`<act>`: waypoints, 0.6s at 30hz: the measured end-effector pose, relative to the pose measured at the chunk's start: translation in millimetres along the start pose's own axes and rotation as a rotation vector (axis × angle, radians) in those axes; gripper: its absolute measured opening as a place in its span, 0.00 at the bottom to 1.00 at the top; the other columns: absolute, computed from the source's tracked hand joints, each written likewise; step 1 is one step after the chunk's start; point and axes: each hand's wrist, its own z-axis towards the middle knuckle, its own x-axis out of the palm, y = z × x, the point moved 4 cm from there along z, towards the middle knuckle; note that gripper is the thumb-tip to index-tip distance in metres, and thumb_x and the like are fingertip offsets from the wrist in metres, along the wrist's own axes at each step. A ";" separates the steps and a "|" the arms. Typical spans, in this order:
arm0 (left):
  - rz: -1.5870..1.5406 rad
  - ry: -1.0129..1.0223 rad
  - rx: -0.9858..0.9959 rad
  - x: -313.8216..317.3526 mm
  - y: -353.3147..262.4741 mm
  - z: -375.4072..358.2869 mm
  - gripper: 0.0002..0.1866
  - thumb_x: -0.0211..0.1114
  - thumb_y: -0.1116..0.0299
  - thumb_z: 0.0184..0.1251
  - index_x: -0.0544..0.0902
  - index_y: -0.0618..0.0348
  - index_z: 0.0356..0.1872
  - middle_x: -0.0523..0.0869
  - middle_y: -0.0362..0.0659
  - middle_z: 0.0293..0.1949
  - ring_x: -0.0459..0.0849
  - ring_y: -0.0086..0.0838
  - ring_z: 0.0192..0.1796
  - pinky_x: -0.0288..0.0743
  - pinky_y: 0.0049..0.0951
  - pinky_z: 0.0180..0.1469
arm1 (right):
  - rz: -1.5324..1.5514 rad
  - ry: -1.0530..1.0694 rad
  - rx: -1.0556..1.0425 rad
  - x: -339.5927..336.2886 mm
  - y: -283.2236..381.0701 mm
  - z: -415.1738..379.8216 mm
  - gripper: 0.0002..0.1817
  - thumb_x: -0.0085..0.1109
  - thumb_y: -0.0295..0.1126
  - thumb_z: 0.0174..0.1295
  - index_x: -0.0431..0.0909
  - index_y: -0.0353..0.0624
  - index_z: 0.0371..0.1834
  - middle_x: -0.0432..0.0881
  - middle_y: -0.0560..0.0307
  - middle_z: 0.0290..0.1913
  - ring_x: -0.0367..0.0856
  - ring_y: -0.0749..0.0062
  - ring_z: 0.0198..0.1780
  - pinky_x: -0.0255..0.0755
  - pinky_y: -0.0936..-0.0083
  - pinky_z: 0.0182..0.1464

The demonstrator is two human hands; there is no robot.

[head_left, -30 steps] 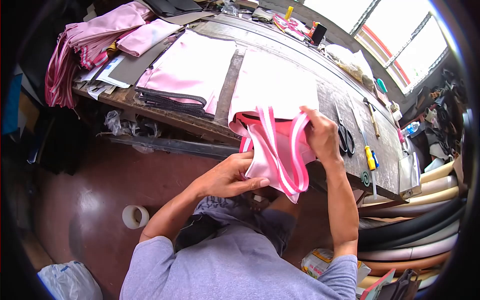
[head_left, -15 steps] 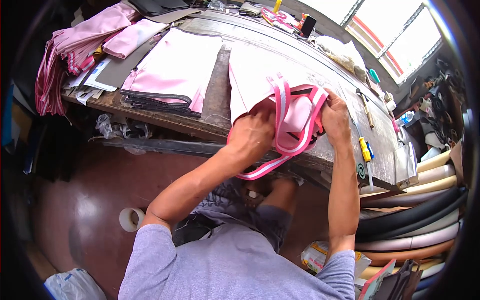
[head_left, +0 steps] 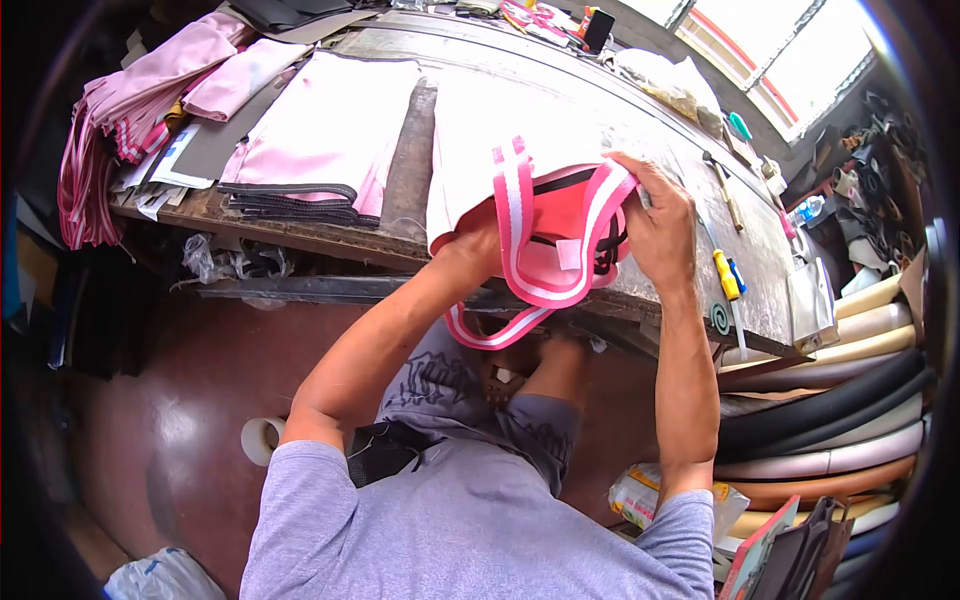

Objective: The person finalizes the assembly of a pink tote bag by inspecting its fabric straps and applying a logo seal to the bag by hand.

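Note:
A pink fabric bag (head_left: 465,150) lies at the table's near edge, its mouth turned toward me. Pink-and-white striped straps (head_left: 545,292) loop across the opening, and one loop hangs below the edge. Inside, the red-pink lining (head_left: 560,215) shows, with a small pale label (head_left: 568,254) on it. My left hand (head_left: 478,248) reaches into the bag from the left; its fingers are hidden by the fabric and strap. At the right side of the mouth, my right hand (head_left: 660,225) is closed on the bag's rim and strap, thumb on top.
Left of the bag lies a stack of pink panels (head_left: 315,140) with black edging. More pink pieces (head_left: 150,80) hang off the far left corner. A yellow-handled screwdriver (head_left: 725,275) and a hammer (head_left: 725,190) lie to the right. Material rolls (head_left: 820,425) are stacked beside the table.
My left hand has gone deeper into the bag, and its fingers have passed out of sight. The opening is wider, with more lining and the label showing.

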 end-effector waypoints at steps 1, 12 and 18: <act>0.034 0.092 0.011 0.8 4.8 -0.2 0.28 0.69 0.64 0.65 0.73 0.57 0.66 0.73 0.56 0.65 0.72 0.51 0.68 0.68 0.48 0.69 | -0.004 0.014 -0.009 1.0 0.4 -0.3 0.17 0.59 0.20 0.62 0.84 0.41 0.55 0.89 0.47 0.47 0.88 0.64 0.51 0.77 0.72 0.55; -0.375 0.402 -0.331 -119.3 -28.2 -9.2 0.17 0.67 0.71 0.65 0.82 0.61 0.54 0.84 0.55 0.46 0.83 0.50 0.49 0.77 0.44 0.52 | -0.371 0.191 -0.239 22.3 -1.0 -62.1 0.34 0.58 0.18 0.58 0.71 0.47 0.72 0.81 0.44 0.56 0.76 0.50 0.63 0.65 0.56 0.68; -0.090 0.253 -0.218 -128.4 -36.2 -22.0 0.22 0.74 0.73 0.46 0.84 0.63 0.47 0.84 0.53 0.52 0.83 0.50 0.55 0.75 0.48 0.58 | -0.347 -0.061 -0.226 25.4 -11.9 -94.4 0.38 0.60 0.17 0.58 0.66 0.46 0.76 0.77 0.44 0.63 0.74 0.45 0.67 0.69 0.56 0.66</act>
